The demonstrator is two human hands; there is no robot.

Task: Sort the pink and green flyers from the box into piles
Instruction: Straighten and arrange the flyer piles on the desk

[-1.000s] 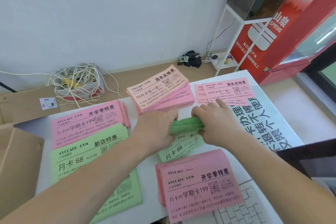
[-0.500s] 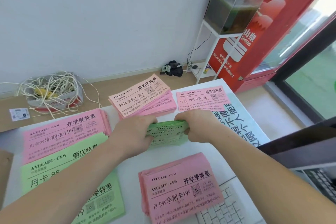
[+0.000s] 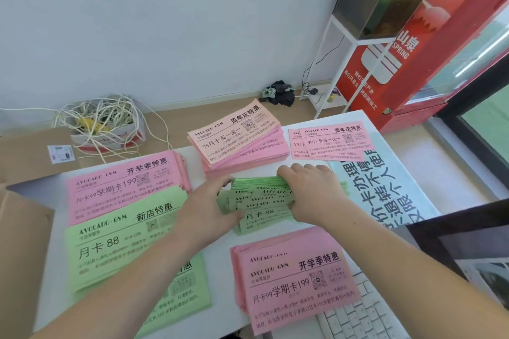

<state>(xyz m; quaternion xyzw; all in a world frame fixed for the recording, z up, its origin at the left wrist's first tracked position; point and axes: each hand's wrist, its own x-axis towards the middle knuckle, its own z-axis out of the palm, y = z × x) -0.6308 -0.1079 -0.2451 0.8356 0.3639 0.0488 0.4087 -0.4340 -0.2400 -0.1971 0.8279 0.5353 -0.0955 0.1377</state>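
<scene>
Green flyers [image 3: 261,202] fanned on white table [image 3: 220,242] — hands clamp opposite ends: left hand [image 3: 209,206], right hand [image 3: 311,195], fingers curled round.

This looks like a small shop-front office: a white desk [image 3: 44,192] spread with printed pink and green gym flyers [image 3: 264,215], a white keyboard [image 3: 358,314] near right, a red drinks cooler [image 3: 413,69] far right.

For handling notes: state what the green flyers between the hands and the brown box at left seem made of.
The green flyers: thin matte paper, apparently; sheets fan out with fine stacked edges. The brown box: probably unglazed cardboard; dull brown, stiff flat flap.
</scene>
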